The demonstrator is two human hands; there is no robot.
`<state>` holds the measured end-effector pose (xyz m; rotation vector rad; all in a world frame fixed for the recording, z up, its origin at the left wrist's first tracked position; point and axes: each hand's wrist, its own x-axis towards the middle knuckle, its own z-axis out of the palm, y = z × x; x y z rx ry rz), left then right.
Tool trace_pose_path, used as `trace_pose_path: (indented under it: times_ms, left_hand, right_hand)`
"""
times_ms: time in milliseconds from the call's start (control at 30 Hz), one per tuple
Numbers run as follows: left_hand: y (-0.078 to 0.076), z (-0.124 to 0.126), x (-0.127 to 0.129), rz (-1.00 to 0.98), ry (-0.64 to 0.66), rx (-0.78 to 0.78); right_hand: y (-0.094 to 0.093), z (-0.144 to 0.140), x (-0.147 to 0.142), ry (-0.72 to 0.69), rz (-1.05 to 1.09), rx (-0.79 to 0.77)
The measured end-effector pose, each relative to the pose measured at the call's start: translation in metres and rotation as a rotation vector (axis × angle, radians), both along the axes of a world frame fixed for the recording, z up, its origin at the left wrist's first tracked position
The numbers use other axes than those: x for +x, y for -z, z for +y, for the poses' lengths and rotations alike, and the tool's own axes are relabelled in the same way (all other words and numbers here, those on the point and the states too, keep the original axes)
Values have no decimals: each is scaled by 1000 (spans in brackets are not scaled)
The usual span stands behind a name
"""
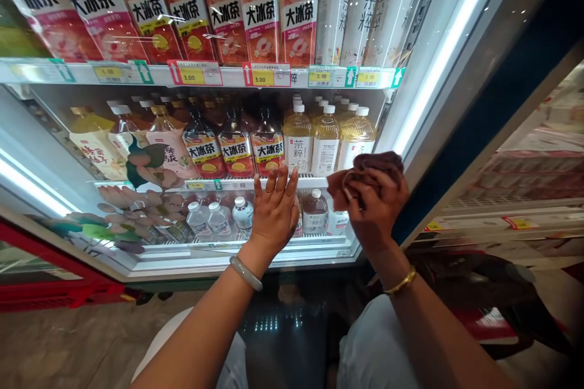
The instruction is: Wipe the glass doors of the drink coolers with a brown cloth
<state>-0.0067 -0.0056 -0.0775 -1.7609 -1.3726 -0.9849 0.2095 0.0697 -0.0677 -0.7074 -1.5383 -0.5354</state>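
My left hand (276, 209) is raised in front of the glass door (255, 249) of a drinks cooler, palm toward the glass with its fingers spread. A grey bangle circles that wrist. To its right, my right hand (381, 206) is closed around a crumpled brown cloth (378, 164), near the right side of the door; a gold bracelet is on this wrist. Whether either palm touches the glass I cannot tell for sure. Behind the glass, dark iced tea bottles (235, 149) and pale tea bottles (298, 140) stand on the middle shelf.
Larger bottles (298, 12) fill the upper shelf above a row of price tags (269, 76). A flower decal (150, 164) marks the door's left part. The dark door frame (460, 115) runs along the right, with blurred shelving (511, 176) beyond. Something red (50, 273) stands at left.
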Motion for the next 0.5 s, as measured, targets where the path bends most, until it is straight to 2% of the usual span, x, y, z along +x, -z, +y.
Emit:
trace_pose_path:
  times_ms: [100, 200, 267, 367, 433, 500]
  left_hand:
    - [2, -1, -5, 17, -11, 2]
    - [1, -1, -6, 27, 13, -6]
    - [1, -2, -9, 30, 18, 0]
    - [2, -8, -17, 26, -9, -15]
    - [5, -12, -26, 19, -26, -52]
    - [9, -17, -36, 15, -20, -78]
  right_hand:
    - [11, -18, -32, -50, -112, 41]
    - [8, -25, -52, -113, -226, 101]
    - [2, -21, -50, -145, -215, 113]
    - [-2, -17, -47, -150, -78, 83]
    - [2, -23, -57, -142, -40, 51]
    - [9, -35, -76, -167, -119, 26]
